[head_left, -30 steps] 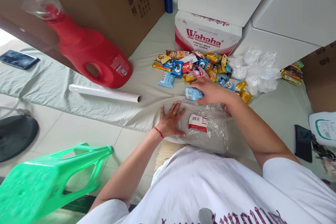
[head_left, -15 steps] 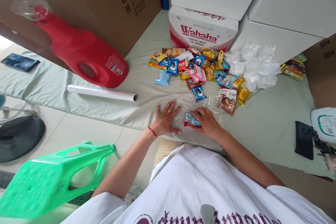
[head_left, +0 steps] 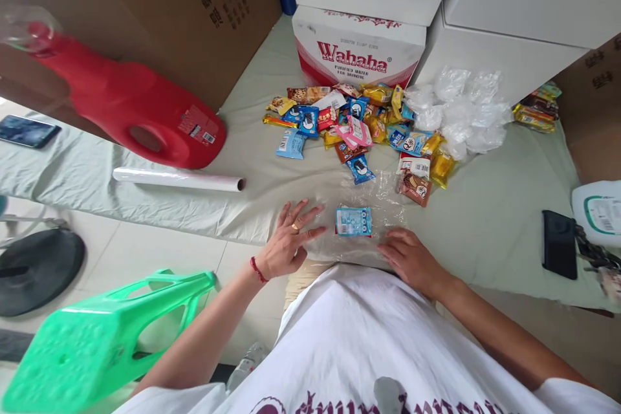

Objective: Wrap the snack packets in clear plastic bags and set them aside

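Observation:
A small blue snack packet (head_left: 353,222) with a red edge lies flat on a sheet of clear plastic film (head_left: 323,239) in front of my body. To its left, my left hand (head_left: 287,242) has its fingers spread over the film's left side. My right hand (head_left: 412,261) is at the film's right side, fingers stretched out and apart from the packet. Neither hand holds anything that I can see. Beyond the film is a pile of wrapped snacks (head_left: 356,131) in blue, yellow, red and brown.
Several plastic-wrapped bundles (head_left: 458,110) lie right of the pile. The Wahaha carton (head_left: 356,52) stands behind. At left are a film roll (head_left: 179,179), a red jug (head_left: 145,110) and a green stool (head_left: 72,356). A black phone (head_left: 559,244) lies at right.
My right hand has let go of the snack packet and moved right and toward me. The left hand has drawn back to the left. The packet stays on the film.

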### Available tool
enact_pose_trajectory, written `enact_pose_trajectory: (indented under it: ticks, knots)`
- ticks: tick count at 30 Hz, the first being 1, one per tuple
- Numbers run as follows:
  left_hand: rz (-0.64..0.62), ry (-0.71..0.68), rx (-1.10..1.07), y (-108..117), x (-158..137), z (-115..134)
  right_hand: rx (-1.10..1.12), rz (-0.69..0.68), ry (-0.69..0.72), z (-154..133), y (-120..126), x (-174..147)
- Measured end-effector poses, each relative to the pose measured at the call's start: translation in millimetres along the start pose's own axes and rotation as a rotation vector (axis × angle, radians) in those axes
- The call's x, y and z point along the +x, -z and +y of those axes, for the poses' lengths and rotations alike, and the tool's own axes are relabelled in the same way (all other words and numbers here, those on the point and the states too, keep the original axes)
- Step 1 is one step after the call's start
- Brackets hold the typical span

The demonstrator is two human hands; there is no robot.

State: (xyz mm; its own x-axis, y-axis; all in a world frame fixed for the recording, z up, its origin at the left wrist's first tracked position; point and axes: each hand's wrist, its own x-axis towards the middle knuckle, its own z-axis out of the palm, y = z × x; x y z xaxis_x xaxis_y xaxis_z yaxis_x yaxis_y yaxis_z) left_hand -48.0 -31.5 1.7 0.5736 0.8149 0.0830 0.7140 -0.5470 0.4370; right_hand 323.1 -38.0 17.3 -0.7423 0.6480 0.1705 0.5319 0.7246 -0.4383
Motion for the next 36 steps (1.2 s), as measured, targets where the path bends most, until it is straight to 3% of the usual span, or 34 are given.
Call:
enact_pose_trajectory:
  ticks: [2,5,9,13,18,22,25,30,36]
  knots:
    - [-0.094,-0.048,-0.023,3,-2,-3,0.088,0.041,-0.03,3,1,5]
    - [-0.154,-0.004,0.015,5,-2,-11,0.293,0.086,-0.122,10,13,27]
    - [-0.114,0.077,0.081,5,2,-20,0.542,0.056,-0.328,28,24,55]
    - [-0.011,0.095,0.097,0,2,-21,0.683,-0.017,-0.507,43,21,68]
    - [0.2,-0.085,0.131,-4,2,-7,0.739,-0.078,-0.6,49,14,73]
    - [0.138,-0.244,0.211,1,17,6,0.759,-0.121,-0.617,49,15,77]
    - [0.087,-0.256,0.189,8,27,4,0.763,-0.131,-0.638,50,17,80]
    - [0.115,-0.069,0.054,12,24,-9,0.794,-0.166,-0.692,59,17,80]
    - [0.134,0.325,-0.082,-7,10,-17,0.842,-0.186,-0.78,73,10,76]
